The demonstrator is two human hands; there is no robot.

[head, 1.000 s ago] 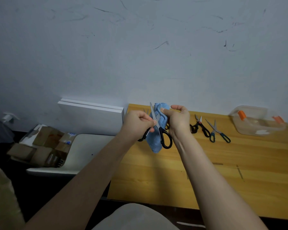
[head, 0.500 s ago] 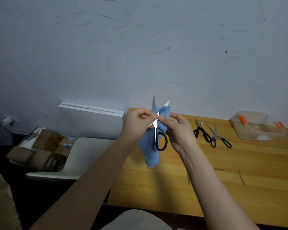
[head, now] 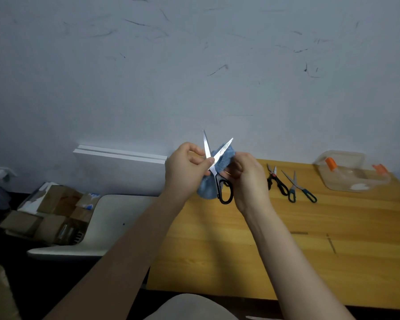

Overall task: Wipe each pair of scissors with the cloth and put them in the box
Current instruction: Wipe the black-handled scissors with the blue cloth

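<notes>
The black-handled scissors (head: 217,167) were held up in the air over the far left corner of the wooden table (head: 286,245), blades spread apart in a V with both silver tips pointing up toward the wall. One black oval handle loop hung down in plain sight; the other was hidden behind the hands. The left hand (head: 185,167) pinched the scissors near the pivot with thumb and fingers closed on them. The right hand (head: 247,179) was closed on the blue cloth (head: 224,158), which was bunched behind the right-leaning blade and hung below the hands as a soft, fuzzy fold. Further right on the table lay two more pairs, one black-handled (head: 276,181) with a red spot at its pivot and one teal-handled (head: 298,188) lying open. The clear plastic box (head: 351,172) with orange clips sat at the far right corner.
</notes>
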